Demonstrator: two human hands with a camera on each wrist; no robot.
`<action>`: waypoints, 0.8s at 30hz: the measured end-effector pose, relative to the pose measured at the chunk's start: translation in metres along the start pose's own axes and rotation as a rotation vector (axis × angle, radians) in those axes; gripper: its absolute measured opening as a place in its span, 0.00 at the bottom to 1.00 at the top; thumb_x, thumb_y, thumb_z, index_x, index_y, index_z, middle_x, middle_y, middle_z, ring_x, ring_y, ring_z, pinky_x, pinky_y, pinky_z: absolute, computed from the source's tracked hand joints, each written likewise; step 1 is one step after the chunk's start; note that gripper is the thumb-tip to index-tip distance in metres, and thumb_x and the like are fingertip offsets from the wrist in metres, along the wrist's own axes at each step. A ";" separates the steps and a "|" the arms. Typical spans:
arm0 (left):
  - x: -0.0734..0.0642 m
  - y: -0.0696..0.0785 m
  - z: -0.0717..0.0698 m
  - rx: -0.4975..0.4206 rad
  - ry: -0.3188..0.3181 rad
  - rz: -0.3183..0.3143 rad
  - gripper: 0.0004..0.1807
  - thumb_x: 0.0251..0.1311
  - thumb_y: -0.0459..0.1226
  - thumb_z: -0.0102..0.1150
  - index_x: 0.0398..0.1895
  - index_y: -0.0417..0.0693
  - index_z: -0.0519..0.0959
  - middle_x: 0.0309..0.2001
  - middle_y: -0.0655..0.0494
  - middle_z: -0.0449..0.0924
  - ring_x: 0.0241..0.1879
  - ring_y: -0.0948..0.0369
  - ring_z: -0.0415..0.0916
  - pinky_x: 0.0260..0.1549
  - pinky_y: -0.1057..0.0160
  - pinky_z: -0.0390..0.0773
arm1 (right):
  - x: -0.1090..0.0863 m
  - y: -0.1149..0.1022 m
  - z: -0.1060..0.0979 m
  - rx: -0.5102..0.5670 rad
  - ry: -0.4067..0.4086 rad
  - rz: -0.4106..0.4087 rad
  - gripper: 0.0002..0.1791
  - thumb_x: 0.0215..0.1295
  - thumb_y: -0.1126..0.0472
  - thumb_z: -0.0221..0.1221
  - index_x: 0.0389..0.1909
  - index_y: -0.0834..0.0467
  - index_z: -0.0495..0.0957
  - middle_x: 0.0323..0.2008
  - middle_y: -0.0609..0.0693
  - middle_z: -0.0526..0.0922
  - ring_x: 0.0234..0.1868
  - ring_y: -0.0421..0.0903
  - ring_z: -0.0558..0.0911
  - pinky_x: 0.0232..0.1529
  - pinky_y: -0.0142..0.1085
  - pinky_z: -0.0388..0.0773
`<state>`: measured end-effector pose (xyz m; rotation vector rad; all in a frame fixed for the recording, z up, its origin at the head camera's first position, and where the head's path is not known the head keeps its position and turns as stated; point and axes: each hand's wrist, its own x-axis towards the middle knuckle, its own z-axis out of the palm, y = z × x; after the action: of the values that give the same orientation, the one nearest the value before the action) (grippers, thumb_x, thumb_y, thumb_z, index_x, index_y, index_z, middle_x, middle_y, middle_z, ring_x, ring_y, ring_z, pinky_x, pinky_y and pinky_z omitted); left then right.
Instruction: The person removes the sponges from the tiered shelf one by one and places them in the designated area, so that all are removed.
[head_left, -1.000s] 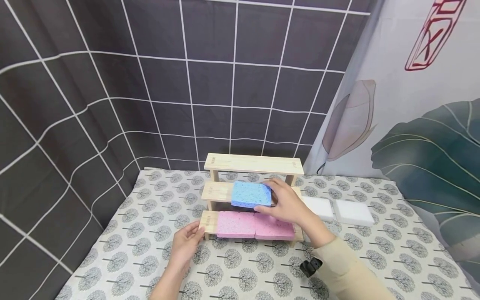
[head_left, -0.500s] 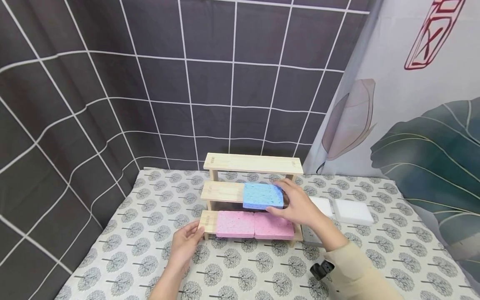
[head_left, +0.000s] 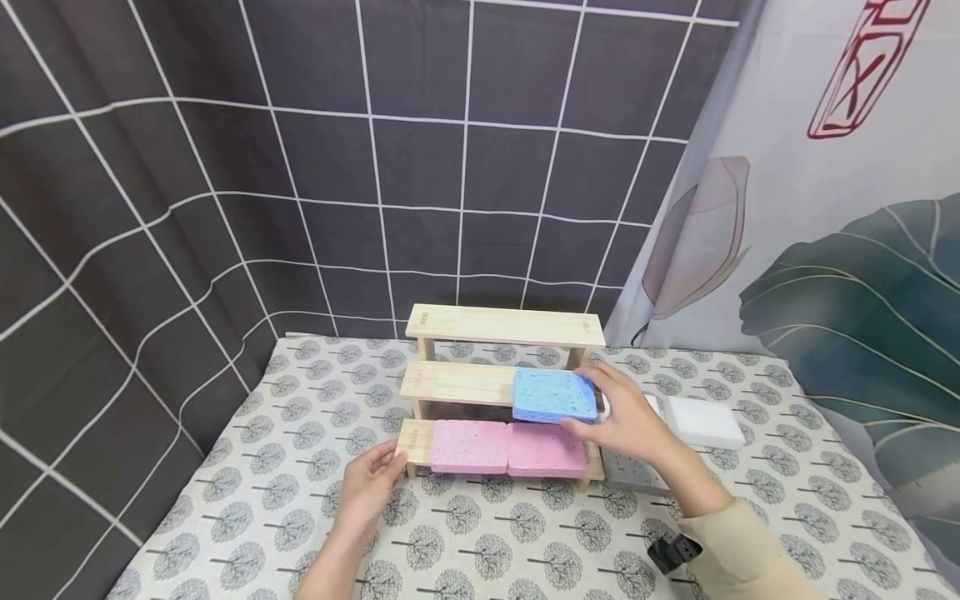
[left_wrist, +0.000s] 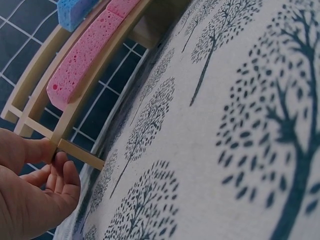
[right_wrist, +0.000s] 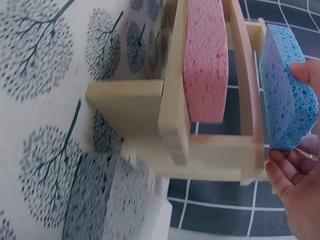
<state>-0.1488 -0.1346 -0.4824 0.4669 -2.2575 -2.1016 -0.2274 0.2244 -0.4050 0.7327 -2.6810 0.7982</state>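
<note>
A three-tier wooden shelf rack [head_left: 457,382] stands on the table. Two pink sponges [head_left: 471,446] lie side by side on its lowest board. With thumb and fingers, my left hand [head_left: 369,483] pinches the left end of that board, as the left wrist view also shows [left_wrist: 42,180]. My right hand [head_left: 626,417] grips a blue sponge [head_left: 553,394] by its right end, thumb at the front and fingers behind. The sponge overlaps the right part of the middle board in the head view. In the right wrist view, the blue sponge [right_wrist: 287,90] shows a gap from the middle board.
White sponges [head_left: 705,422] lie on the table right of the rack, one partly behind my right hand. A grey block [head_left: 633,473] sits closer in, beside the rack's right leg. The top board [head_left: 506,325] is bare. A dark grid-patterned curtain [head_left: 420,167] hangs behind.
My right hand has moved the blue sponge rightward along the middle board, from near its centre to its right end. The left hand keeps its hold on the lowest board.
</note>
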 end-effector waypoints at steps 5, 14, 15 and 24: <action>0.001 0.000 0.001 0.002 0.002 0.003 0.24 0.70 0.30 0.57 0.65 0.25 0.69 0.54 0.35 0.78 0.48 0.53 0.81 0.46 0.68 0.85 | -0.008 0.008 -0.008 -0.017 0.003 0.036 0.44 0.48 0.47 0.76 0.65 0.63 0.73 0.59 0.58 0.77 0.55 0.59 0.78 0.54 0.64 0.78; 0.000 0.001 0.001 0.005 0.012 0.001 0.24 0.69 0.31 0.58 0.65 0.27 0.70 0.54 0.37 0.78 0.47 0.54 0.81 0.45 0.68 0.85 | -0.019 0.019 -0.021 -0.016 0.053 0.022 0.41 0.46 0.52 0.76 0.62 0.63 0.75 0.57 0.57 0.79 0.54 0.60 0.78 0.54 0.66 0.76; 0.000 0.001 0.001 0.006 0.012 0.001 0.24 0.70 0.31 0.58 0.65 0.27 0.70 0.54 0.36 0.78 0.47 0.54 0.81 0.45 0.68 0.85 | -0.021 0.020 -0.022 -0.016 0.059 0.019 0.41 0.45 0.53 0.76 0.62 0.63 0.75 0.56 0.57 0.79 0.54 0.60 0.78 0.53 0.66 0.76; -0.001 0.001 0.001 0.011 0.004 -0.005 0.25 0.70 0.31 0.57 0.66 0.26 0.69 0.55 0.34 0.77 0.49 0.52 0.81 0.46 0.67 0.85 | -0.033 0.032 -0.027 0.003 0.093 -0.023 0.42 0.43 0.56 0.76 0.61 0.65 0.75 0.56 0.60 0.79 0.53 0.62 0.78 0.52 0.69 0.76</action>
<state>-0.1486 -0.1337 -0.4818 0.4776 -2.2691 -2.0899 -0.2140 0.2760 -0.4094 0.7085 -2.5847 0.8109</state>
